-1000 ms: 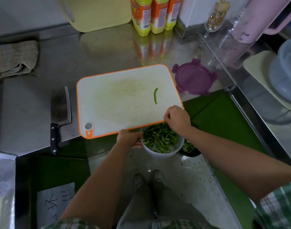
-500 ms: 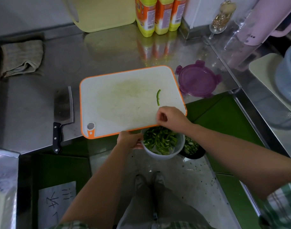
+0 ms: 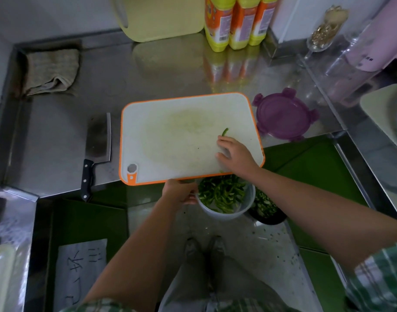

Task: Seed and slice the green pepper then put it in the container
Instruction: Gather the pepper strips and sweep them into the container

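Almost finished: holding the right hand [image 3: 234,154] low over the white, orange-rimmed cutting board [image 3: 181,136] at the counter's front edge, fingers loosely apart and empty, just short of one thin green pepper strip [image 3: 225,132]. Gripping the round clear plastic container [image 3: 224,213] of slices below that edge with the left hand [image 3: 179,191]. Probably light, limp and slick; best pinched mid-length.
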`<action>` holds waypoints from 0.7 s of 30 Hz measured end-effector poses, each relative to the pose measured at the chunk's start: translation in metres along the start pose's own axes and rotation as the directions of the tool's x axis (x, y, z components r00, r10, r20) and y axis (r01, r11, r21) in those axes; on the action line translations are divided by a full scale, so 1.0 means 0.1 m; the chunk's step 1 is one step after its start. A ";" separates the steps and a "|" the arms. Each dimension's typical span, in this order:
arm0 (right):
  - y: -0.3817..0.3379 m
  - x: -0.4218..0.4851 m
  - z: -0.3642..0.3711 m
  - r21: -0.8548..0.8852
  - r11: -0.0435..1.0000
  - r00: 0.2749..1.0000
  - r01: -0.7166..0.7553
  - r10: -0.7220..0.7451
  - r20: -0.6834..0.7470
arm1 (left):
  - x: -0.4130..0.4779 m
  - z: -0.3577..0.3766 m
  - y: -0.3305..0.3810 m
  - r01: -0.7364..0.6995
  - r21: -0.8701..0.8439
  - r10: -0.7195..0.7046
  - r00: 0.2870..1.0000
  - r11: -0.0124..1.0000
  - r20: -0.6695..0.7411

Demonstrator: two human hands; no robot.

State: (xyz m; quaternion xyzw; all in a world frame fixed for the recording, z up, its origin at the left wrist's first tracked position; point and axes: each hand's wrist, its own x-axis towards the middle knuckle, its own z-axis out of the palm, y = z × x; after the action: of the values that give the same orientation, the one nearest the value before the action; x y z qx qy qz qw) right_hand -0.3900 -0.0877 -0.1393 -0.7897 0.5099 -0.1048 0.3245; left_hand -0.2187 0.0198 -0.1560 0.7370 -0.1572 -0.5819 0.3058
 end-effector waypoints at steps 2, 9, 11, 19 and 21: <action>0.01 -0.02 -0.07 0.089 0.994 0.996 0.063 -0.057 -0.072 | 0.00 0.01 0.00 -0.001 0.002 0.001 1.000 1.000 -0.001; 0.02 0.15 -0.09 0.025 0.997 0.988 0.067 -0.063 -0.143 | 0.00 -0.01 0.00 0.018 0.010 -0.017 1.000 1.000 -0.003; 0.06 0.26 -0.08 -0.122 0.992 0.999 0.038 -0.035 0.024 | 0.00 -0.01 0.00 0.013 0.007 -0.013 1.000 1.000 0.007; 0.01 0.23 -0.03 -0.333 0.940 0.989 0.071 -0.109 -0.096 | -0.03 -0.01 0.02 0.007 -0.017 -0.006 1.000 1.000 0.012; 0.04 0.15 -0.01 -0.306 0.947 0.987 0.095 -0.128 -0.093 | -0.02 -0.01 0.01 0.001 0.000 -0.001 1.000 1.000 0.002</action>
State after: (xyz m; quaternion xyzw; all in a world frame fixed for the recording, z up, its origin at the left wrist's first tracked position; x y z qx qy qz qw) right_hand -0.3863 -0.1023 -0.1432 -0.8504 0.4917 -0.0881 0.1653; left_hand -0.2183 0.0207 -0.1533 0.7365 -0.1572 -0.5827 0.3056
